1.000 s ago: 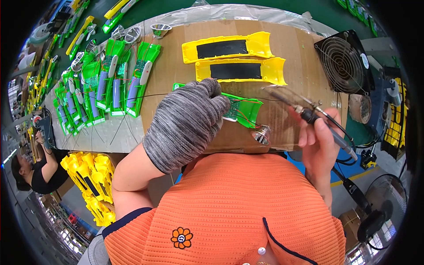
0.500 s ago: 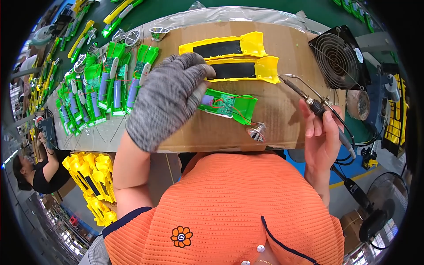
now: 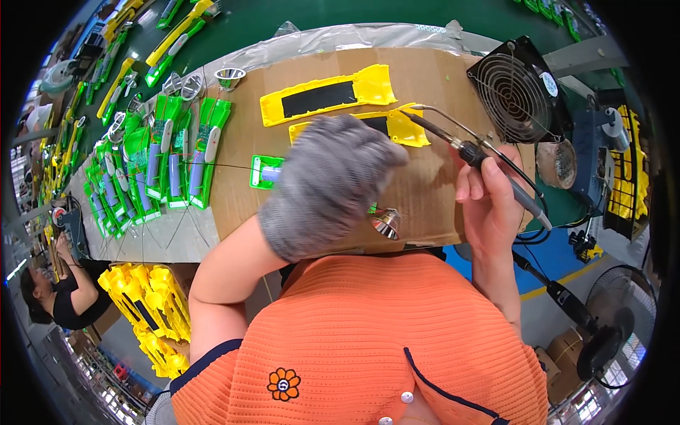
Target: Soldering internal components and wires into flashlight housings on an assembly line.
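My left hand (image 3: 336, 180), in a grey knit glove, hovers over a green casing (image 3: 258, 161) and covers most of it. Its fingers are curled together and slightly blurred; whatever they grip is hidden. From under the glove, the casing's left end with a purple cell (image 3: 272, 174) shows, and a shiny reflector cup (image 3: 386, 223) lies by its right end. My bare right hand (image 3: 496, 205) is closed round a soldering iron (image 3: 471, 152), tip pointing up-left at a yellow shell (image 3: 411, 129). Another yellow shell (image 3: 375, 83) with a black pad lies beyond.
Several green casings (image 3: 170, 152) with cells and loose wires stand at left, below reflector cups (image 3: 229, 78). A black fan (image 3: 513, 88) and a round tin (image 3: 556, 164) are at right. Yellow shells (image 3: 145, 304) fill a box at lower left. A co-worker (image 3: 67, 290) is at far left.
My left hand has moved right and nearer, off the left part of the near yellow shell and over the green casing. My right hand keeps the soldering iron. The whole view has shifted slightly.
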{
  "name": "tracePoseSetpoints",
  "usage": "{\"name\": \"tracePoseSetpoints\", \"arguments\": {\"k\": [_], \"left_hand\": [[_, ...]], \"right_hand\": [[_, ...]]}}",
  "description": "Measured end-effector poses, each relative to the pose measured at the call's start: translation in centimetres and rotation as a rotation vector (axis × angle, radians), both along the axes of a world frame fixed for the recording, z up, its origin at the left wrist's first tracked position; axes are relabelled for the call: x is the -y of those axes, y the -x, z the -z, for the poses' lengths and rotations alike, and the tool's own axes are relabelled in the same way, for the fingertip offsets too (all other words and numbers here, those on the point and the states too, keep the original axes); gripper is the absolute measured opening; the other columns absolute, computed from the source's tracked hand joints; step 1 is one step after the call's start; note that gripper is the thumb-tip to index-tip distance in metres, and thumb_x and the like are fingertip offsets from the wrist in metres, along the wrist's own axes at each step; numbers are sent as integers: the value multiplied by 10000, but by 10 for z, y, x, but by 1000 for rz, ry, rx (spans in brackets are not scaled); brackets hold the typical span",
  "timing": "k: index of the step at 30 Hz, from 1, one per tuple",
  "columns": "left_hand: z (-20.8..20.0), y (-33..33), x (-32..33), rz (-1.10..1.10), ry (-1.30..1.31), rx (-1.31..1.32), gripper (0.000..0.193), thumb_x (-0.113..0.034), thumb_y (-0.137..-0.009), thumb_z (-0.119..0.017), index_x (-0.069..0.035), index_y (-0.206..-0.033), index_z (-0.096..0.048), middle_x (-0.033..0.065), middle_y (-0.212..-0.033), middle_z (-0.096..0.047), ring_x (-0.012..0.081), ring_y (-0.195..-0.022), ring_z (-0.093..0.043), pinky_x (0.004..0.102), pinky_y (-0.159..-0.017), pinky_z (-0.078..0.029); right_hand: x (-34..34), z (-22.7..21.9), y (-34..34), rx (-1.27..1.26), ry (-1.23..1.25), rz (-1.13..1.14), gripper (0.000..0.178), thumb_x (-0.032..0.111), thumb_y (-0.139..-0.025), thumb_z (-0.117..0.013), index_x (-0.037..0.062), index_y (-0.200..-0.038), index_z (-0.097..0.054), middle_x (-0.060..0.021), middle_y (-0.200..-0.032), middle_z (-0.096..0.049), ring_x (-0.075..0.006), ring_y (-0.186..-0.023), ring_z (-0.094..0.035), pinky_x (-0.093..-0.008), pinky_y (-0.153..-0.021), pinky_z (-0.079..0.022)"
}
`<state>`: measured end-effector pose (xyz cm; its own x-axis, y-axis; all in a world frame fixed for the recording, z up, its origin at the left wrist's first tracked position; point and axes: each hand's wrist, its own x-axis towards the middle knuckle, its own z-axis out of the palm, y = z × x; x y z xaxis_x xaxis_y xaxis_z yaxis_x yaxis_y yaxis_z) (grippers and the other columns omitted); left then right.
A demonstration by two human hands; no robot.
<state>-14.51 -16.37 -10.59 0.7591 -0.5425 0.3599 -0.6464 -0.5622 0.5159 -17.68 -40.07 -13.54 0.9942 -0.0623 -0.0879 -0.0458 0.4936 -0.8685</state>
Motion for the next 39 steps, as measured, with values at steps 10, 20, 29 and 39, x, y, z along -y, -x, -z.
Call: {"name": "tracePoseSetpoints", "arguments": {"k": [10, 20, 29, 39], "left_hand": [[23, 14, -49, -475, 142, -315, 133, -38, -818, -691, -46, -950, -711, 128, -923, -706, 293, -842, -684, 368, -793, -543], [15, -20, -32, -33, -88, -350, 101, -128, -869, -645, -71, -934, -695, 134, -884, -653, 341, -845, -652, 429, -772, -534], [10, -23, -24, -36, -240, -301, 75, -68, -831, -688, -40, -900, -685, 129, -846, -651, 338, -794, -658, 400, -722, -542], [11, -23, -26, -2, -206, -281, 99, -56, -822, -696, -36, -918, -680, 131, -856, -649, 342, -778, -653, 397, -710, -540]], "right_hand": [[-11, 0, -14, -29, 76, -216, 142, 72, -952, -583, 41, -1021, -462, -79, -694, -549, -181, -602, -594, -339, -624, -538], [12, -4, 3, -111, 127, -202, 129, -16, -917, -595, 8, -966, -478, -111, -774, -610, -139, -579, -580, -333, -544, -562], [6, -10, -5, -177, 251, -294, 113, 18, -915, -598, 25, -936, -487, -64, -727, -560, -115, -557, -537, -304, -521, -542], [5, -10, -7, -230, 229, -294, 122, -25, -903, -636, 5, -920, -519, -70, -707, -596, -134, -565, -606, -297, -546, -546]]}}
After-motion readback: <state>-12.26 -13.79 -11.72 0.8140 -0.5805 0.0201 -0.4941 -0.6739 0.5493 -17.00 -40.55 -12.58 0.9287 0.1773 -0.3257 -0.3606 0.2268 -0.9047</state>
